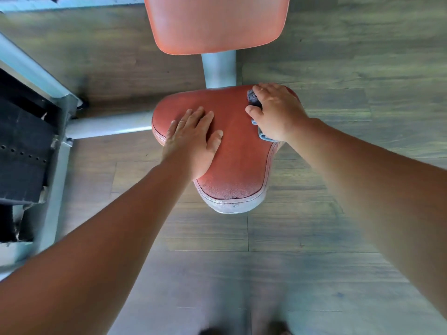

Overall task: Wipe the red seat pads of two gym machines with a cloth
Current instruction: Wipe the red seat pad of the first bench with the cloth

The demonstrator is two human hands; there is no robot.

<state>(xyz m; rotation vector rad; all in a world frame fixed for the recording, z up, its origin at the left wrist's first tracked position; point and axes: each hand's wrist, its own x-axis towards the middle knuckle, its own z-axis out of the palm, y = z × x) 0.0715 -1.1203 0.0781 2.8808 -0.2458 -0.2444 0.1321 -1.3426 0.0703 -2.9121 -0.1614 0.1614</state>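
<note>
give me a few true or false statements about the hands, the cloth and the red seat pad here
1. The right hand presses a grey-blue cloth onto the far right part of the red seat pad. True.
2. The left hand holds a second cloth. False: it lies flat and bare on the pad, fingers spread.
3. The near edge of the seat pad looks worn and whitish. True.
4. The cloth lies on the floor beside the machine. False: it is under the right hand on the pad.
5. The red back pad is being touched by a hand. False: both hands are on the seat pad.
</note>
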